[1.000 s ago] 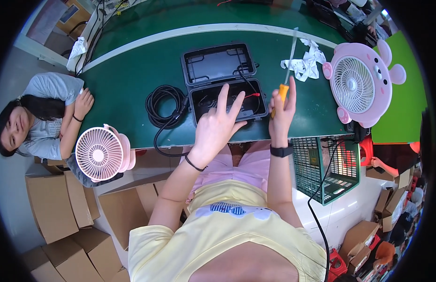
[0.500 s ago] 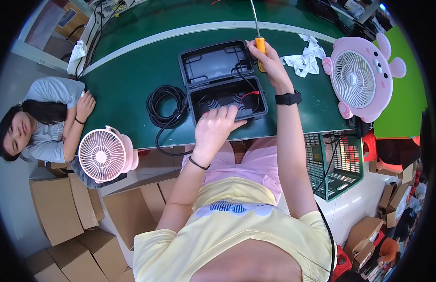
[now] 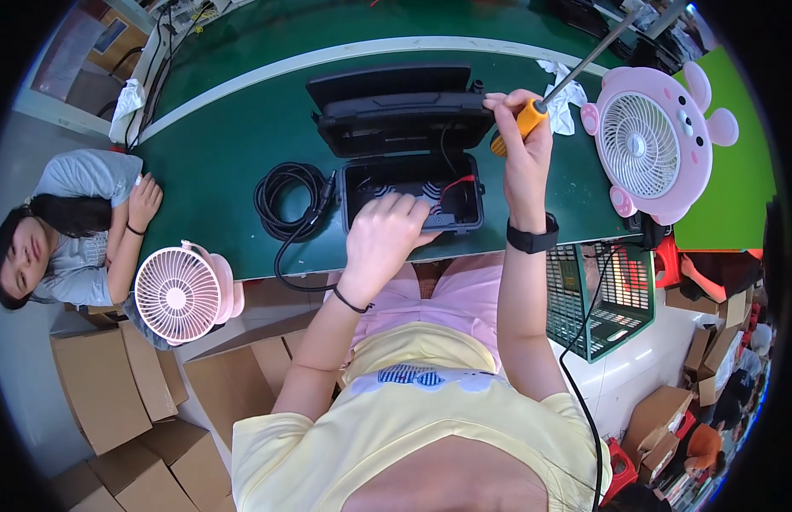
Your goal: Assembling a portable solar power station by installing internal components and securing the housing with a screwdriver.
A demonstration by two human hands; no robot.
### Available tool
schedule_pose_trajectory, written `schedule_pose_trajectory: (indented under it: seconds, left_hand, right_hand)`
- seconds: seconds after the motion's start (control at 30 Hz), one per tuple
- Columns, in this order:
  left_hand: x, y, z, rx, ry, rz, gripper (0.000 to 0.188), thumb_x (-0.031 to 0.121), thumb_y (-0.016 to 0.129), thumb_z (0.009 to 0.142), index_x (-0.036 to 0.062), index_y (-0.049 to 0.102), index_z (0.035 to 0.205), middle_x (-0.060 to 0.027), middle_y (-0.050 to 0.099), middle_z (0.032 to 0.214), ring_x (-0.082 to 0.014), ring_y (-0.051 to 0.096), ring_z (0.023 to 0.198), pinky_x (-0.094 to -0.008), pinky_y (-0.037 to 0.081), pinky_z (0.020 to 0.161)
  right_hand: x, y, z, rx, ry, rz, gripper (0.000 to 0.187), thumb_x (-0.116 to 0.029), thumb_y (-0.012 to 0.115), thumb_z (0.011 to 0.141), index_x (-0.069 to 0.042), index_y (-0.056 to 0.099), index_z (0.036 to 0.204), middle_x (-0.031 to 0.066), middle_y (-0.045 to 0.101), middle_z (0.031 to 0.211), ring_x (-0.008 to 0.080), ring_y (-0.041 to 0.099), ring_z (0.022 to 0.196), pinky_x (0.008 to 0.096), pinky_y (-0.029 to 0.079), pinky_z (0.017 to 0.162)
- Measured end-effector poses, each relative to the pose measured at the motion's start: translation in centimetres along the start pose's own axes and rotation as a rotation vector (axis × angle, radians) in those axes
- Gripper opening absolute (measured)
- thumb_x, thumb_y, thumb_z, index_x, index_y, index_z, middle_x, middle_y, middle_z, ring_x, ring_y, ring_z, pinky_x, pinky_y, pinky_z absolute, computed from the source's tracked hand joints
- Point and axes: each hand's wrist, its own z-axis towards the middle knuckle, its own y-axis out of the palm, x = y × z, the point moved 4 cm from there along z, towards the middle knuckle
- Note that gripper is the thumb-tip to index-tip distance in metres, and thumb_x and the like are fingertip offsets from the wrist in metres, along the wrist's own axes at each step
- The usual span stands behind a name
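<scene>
A black plastic box (image 3: 477,192) sits on the green table before me, its hinged lid (image 3: 396,111) tilted up on the far side. Inside the box a thin red wire (image 3: 451,183) and dark parts show. My left hand (image 3: 389,229) curls its fingers over the front wall of the box, fingertips partly hidden. In my right hand (image 3: 526,149) is a screwdriver (image 3: 522,126) with a yellow handle, its long shaft pointing up and right. Thumb and index finger of that hand are at the lid's right edge. A coiled black cable (image 3: 291,203) lies left of the box, joined to its side.
A pink animal-shaped fan (image 3: 648,145) stands at the right, near crumpled white paper (image 3: 565,107). Another pink fan (image 3: 178,294) is at the left table edge, where a person (image 3: 80,226) leans. Cardboard boxes (image 3: 97,375) and a green crate (image 3: 614,316) are below.
The lid has swung up from lying back to a steeper tilt. My right hand has moved right and nearer, and the screwdriver now leans to the right. My left hand stays at the box's front.
</scene>
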Motion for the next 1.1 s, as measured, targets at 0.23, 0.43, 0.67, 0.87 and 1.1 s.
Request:
schedule_pose_trajectory:
  seconds: [0.23, 0.43, 0.67, 0.87, 1.1]
  left_hand:
    - [-0.2, -1.8, -1.7, 0.04, -0.16, 0.048, 0.049, 0.043, 0.077, 0.073, 0.0108, 0.066, 0.109, -0.0079, 0.059, 0.108, -0.0297, 0.049, 0.117, -0.0458, 0.035, 0.097]
    - [-2.4, -3.5, -4.4, 0.279, -0.314, -0.304, 0.068, 0.011, 0.086, 0.067, 0.0063, 0.051, 0.125, -0.019, 0.04, 0.133, -0.0411, 0.047, 0.122, -0.0454, 0.045, 0.099]
    - [-2.9, -1.3, -5.9, 0.514, -0.432, -0.502, 0.084, 0.009, 0.092, 0.062, 0.0069, 0.041, 0.129, -0.017, 0.032, 0.144, -0.0359, 0.048, 0.127, -0.0457, 0.051, 0.101]
    - [-4.6, 0.2, -4.7, 0.639, -0.492, -0.886, 0.098, 0.009, 0.093, 0.063, 0.0083, 0.027, 0.136, -0.0166, 0.026, 0.151, -0.034, 0.045, 0.129, -0.0473, 0.043, 0.11]
    - [-6.2, 0.8, -1.7, 0.683, -0.473, -0.841, 0.084, 0.006, 0.088, 0.07, 0.0075, 0.031, 0.131, -0.018, 0.034, 0.144, -0.0293, 0.048, 0.124, -0.0442, 0.038, 0.112]
  right_hand:
    - [0.5, -0.3, -1.0, 0.046, -0.032, -0.021, 0.014, -0.006, 0.061, 0.096, -0.005, 0.053, 0.107, 0.0102, 0.065, 0.104, 0.0206, 0.065, 0.106, 0.0308, 0.047, 0.096]
    - [-0.3, -0.1, -2.2, 0.082, 0.027, 0.042, 0.014, -0.004, 0.063, 0.095, -0.004, 0.054, 0.106, 0.0107, 0.064, 0.104, 0.0223, 0.065, 0.107, 0.0321, 0.047, 0.097]
    - [-0.4, 0.2, -3.5, 0.091, -0.092, 0.03, 0.014, 0.002, 0.059, 0.094, -0.004, 0.052, 0.105, 0.0133, 0.067, 0.103, 0.0238, 0.065, 0.108, 0.0336, 0.047, 0.097]
    - [-0.5, -0.1, -5.6, 0.076, -0.116, -0.05, 0.012, 0.004, 0.06, 0.093, -0.003, 0.053, 0.101, 0.0146, 0.068, 0.102, 0.0281, 0.066, 0.11, 0.0359, 0.049, 0.096]
    - [1.0, -0.2, -6.3, 0.069, -0.027, -0.329, 0.006, 0.0, 0.062, 0.093, -0.001, 0.057, 0.095, 0.0141, 0.072, 0.102, 0.0267, 0.067, 0.111, 0.035, 0.05, 0.096]
